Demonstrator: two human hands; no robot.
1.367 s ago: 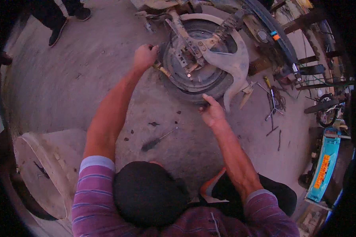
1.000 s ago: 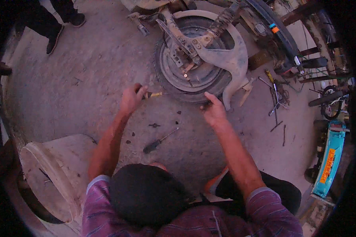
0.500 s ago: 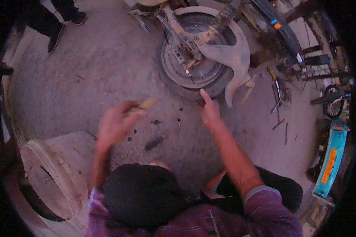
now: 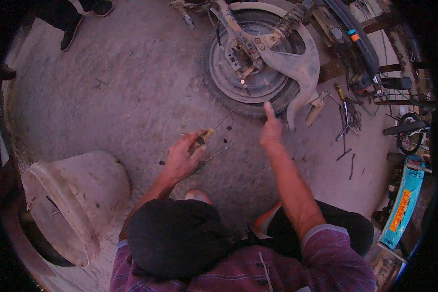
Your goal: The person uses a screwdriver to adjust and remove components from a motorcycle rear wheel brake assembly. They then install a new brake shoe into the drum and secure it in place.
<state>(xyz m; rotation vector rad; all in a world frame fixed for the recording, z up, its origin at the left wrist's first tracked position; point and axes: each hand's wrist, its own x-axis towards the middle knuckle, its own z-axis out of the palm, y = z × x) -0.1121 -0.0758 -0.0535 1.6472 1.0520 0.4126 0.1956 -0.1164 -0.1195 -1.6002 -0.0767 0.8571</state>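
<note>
My left hand [image 4: 182, 158] is closed on a yellow-handled screwdriver [image 4: 204, 135], low over the floor and left of my right hand, its thin shaft pointing toward the tyre. A second screwdriver [image 4: 214, 155] lies beside it, partly hidden. My right hand [image 4: 271, 127] is at the lower edge of a dusty tyre [image 4: 219, 97], thumb up on the tyre and fingers curled beneath. The wheel [image 4: 263, 90] sits under a grey swingarm [image 4: 304, 78] with a coil spring [image 4: 293, 22] and bolted brackets.
Another person's shoe [image 4: 70, 34] is at upper left. A dusty plastic container [image 4: 90, 180] lies at lower left. Tools [image 4: 344, 127] lie right of the wheel. Vehicle parts [image 4: 365, 53], a small wheel [image 4: 408, 138] and a turquoise panel [image 4: 399, 209] line the right side.
My left hand has come away from the wheel, down and then slightly rightward, with the yellow screwdriver. My right hand stays at the tyre while the view shifts slightly.
</note>
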